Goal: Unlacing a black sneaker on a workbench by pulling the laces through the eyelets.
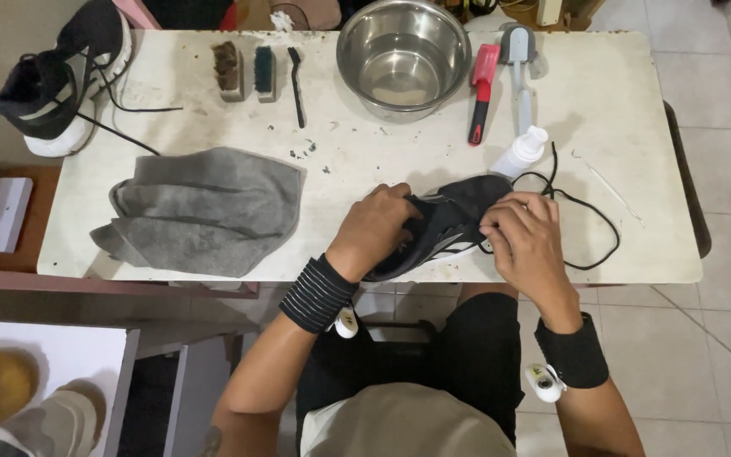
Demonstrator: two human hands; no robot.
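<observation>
**Black shoe held at the near edge, lace being worked**

Black shoe with pale side stripes lies at the near edge of the worktop, tipped on its side and partly overhanging toward the person's lap. The left hand is closed around the heel and collar end, fingers curled over the opening so the shoe stays steady. The right hand sits over the toe and eyelet end, its fingertips bunched together as if pinching the black lace, which loops loosely out to the right across the worktop; whether the lace is truly nipped between them I cannot tell, since the back of the hand hides it.

As I judge it, the step in hand is handling the lace at the eyelets. Any further pull would call for a firm hold by the left hand while the right draws the lace clear.

Nearby lie a grey cloth, a steel bowl, a white bottle, a red brush and a second black shoe at the far left corner.
</observation>
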